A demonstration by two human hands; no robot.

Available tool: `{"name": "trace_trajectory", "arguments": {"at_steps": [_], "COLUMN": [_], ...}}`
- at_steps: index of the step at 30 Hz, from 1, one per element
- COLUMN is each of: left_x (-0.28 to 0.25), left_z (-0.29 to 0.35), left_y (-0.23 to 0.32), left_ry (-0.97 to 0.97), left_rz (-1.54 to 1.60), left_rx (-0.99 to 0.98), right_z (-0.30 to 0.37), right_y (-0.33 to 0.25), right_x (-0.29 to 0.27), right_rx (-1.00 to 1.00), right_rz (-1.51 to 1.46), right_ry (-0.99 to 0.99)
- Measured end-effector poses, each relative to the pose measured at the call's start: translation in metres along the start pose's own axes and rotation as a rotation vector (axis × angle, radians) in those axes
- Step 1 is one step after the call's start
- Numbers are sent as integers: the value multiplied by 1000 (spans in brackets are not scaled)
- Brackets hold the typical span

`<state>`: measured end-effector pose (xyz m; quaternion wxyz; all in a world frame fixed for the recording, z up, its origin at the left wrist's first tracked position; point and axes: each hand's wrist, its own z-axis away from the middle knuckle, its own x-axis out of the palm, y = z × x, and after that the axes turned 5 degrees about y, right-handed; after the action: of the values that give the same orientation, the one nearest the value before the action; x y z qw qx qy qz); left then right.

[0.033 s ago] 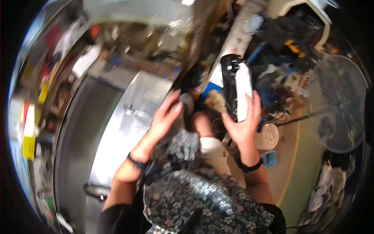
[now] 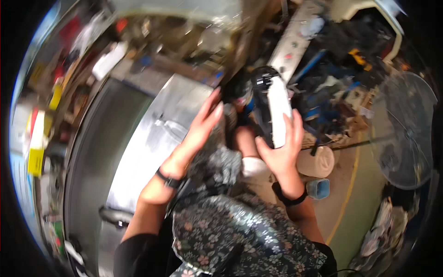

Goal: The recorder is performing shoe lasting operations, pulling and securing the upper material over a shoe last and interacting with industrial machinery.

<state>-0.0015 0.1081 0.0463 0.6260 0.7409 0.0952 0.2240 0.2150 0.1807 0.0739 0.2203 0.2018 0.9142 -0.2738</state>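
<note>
Left hand (image 2: 199,130): fingers outstretched and apart, at the right edge of the shiny metal surface (image 2: 145,143) (whether they touch it, I cannot tell)
Right hand (image 2: 284,157): thumb and fingers spread wide at the near end of the long black-and-white object (image 2: 279,108); cannot tell whether they grip it
Long black-and-white object: ahead of the right hand, its far end leaning slightly left
Floral apron (image 2: 240,231): dark and glossy, across the lap
Right side: pale round tub (image 2: 319,161) near a small blue container (image 2: 319,189); round see-through disc (image 2: 404,138) farther out
</note>
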Motion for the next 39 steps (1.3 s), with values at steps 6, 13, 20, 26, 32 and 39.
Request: {"name": "trace_trajectory", "arguments": {"at_steps": [6,13,20,26,32,39], "left_x": [-49,-49,-59,-59,-61,-63], "left_z": [18,37,26,26,33,22], "left_y": [-71,-63,-79,-81,-80,-78], "left_ry": [190,325,197,253,248,300], "left_rz": [424,484,518,521,615,565], "left_rx": [-473,-563,-550,-579,-575,-540], "right_z": [78,93,88,104,91,132], "right_y": [-20,-36,-25,-33,15,-46], "right_x": [69,134,117,106,74,59], "right_rx": [688,791,903,769,798,434], "right_rz": [-918,-1035,-1163,-1052,-1170,-398], "right_ry": [-793,-836,-865,-775,-1110,-844]}}
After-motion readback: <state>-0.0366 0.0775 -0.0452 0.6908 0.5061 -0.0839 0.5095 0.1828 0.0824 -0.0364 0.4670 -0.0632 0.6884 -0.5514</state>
